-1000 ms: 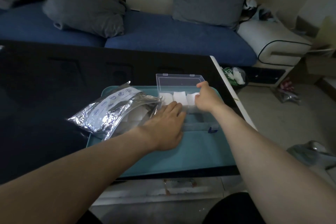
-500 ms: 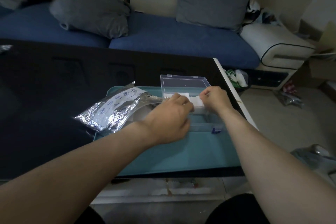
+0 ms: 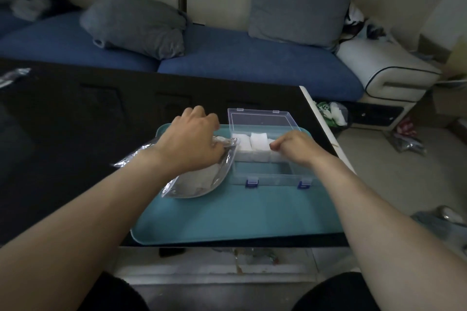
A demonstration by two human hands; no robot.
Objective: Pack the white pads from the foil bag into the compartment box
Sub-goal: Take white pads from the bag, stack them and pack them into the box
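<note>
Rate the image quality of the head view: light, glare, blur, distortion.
Head view: dim, flat indoor light; glare only on the crinkled foil bag; the left hand and right hand look sharp; wide-angle bending curves the black table and sofa edges.

left hand [image 3: 192, 139] moved from compartment box [image 3: 270, 156] onto foil bag [image 3: 202, 179]
</note>
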